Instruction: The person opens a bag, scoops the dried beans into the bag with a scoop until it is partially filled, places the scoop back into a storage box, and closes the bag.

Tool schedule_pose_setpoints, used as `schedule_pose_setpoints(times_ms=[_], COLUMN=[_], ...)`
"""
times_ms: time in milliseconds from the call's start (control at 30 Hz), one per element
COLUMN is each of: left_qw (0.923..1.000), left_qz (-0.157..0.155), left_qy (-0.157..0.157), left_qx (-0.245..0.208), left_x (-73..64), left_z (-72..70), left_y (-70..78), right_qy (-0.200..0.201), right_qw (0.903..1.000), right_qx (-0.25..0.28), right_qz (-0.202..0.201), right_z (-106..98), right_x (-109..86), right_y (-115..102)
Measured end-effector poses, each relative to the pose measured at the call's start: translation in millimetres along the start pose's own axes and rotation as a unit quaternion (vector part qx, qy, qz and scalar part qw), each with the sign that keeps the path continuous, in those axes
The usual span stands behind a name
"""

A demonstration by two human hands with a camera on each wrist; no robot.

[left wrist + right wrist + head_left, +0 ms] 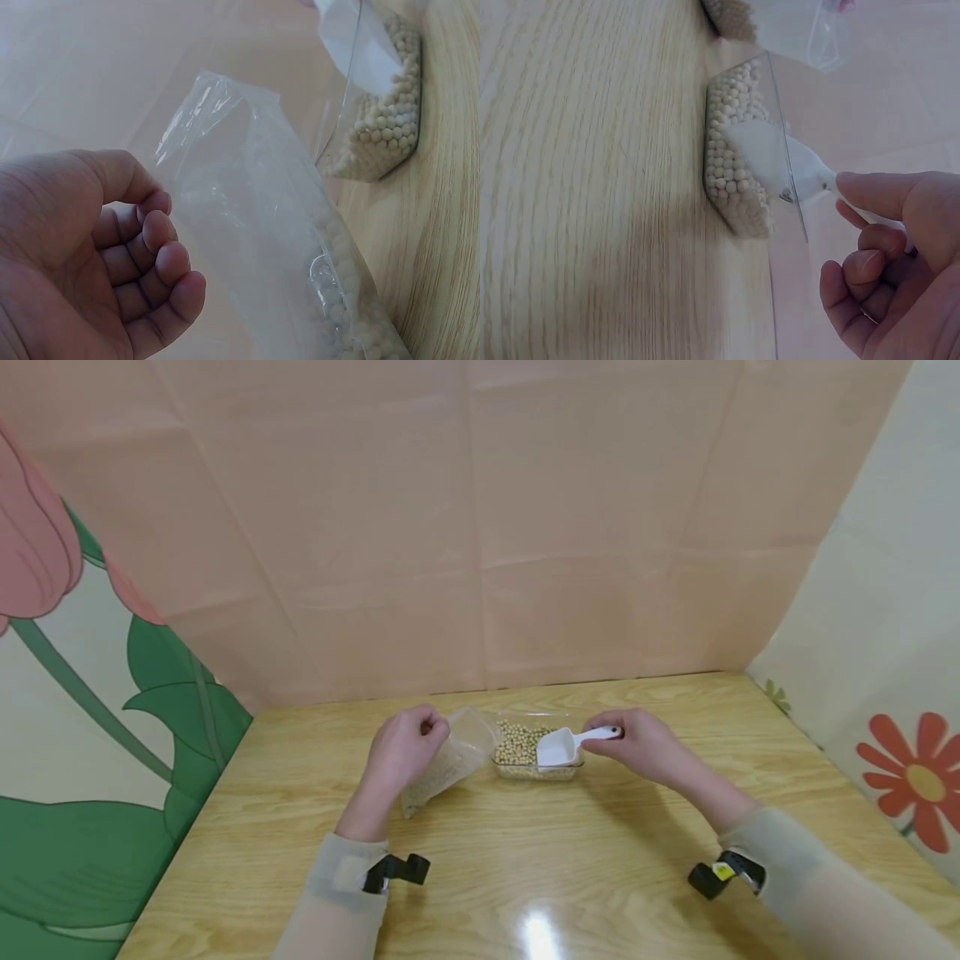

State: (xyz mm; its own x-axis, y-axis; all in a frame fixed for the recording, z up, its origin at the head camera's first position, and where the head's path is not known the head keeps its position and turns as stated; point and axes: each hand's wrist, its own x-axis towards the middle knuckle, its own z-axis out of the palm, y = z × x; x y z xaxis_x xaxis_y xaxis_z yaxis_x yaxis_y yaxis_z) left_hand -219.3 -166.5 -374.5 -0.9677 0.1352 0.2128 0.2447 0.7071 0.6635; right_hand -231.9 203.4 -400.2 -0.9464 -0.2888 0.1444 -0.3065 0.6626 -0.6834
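A white scoop (557, 747) sits blade-down among beans (516, 745) in a clear container (536, 773) on a wood-grain table (480, 860), at the far side from the person, roughly midway between the two hands. The scoop's long axis runs mostly left to right, blade toward the left, handle passing out over the container's right end and rising slightly. That layout, with the blade directed toward a clear plastic bag (453, 766) just left of the container, looks like the relation that counts most.

The right hand (637, 743) is the nearer to the scoop: thumb and forefinger pinch its handle, the other fingers curled beneath, and the forearm slants in from the lower right. The left hand (405, 747) stands farther from the blade, beyond the bag, thumb meeting the curled fingers at the bag's upper edge in a pinch, with the forearm rising from the lower left.

The bag leans diagonally, its lower end toward the person and the left, its upper end tilted to the container's left side; whether the two touch is impossible to tell. Pale, round beans lie low inside it. The container's own long side runs across the table, in line with the scoop.
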Motion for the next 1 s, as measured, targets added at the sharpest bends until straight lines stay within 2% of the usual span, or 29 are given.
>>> schedule_pose_setpoints(times_ms=[233, 400, 600, 733, 833, 1000], left_qw=[1.0000, 1.0000, 1.0000, 1.0000, 0.9999, 0.9999], left_qz=[-0.001, -0.001, -0.005, -0.006, -0.007, -0.008], left_qy=[-0.002, -0.003, 0.000, 0.000, -0.002, 0.000], left_qx=[-0.002, -0.003, 0.006, 0.007, 0.007, 0.007], left_x=[0.7, 0.4, 0.5, 0.2, 0.4, 1.7], left_z=[1.2, 0.8, 0.8, 1.1, 1.7, 1.6], left_y=[-0.2, 1.0, 1.5, 1.1, 0.4, 0.2], right_qy=[-0.004, 0.008, 0.009, -0.026, -0.050, -0.049], right_qw=[0.9995, 0.9988, 0.9980, 0.9987, 0.9977, 0.9943], right_qx=[-0.032, -0.049, -0.062, -0.042, -0.011, 0.049], right_qz=[0.005, 0.002, -0.009, 0.010, 0.044, 0.081], right_z=[-11, -20, -17, -12, -7, 8], right_x=[-0.2, -0.1, 2.5, 5.7, 7.6, 9.4], right_y=[9, 11, 11, 13, 16, 25])
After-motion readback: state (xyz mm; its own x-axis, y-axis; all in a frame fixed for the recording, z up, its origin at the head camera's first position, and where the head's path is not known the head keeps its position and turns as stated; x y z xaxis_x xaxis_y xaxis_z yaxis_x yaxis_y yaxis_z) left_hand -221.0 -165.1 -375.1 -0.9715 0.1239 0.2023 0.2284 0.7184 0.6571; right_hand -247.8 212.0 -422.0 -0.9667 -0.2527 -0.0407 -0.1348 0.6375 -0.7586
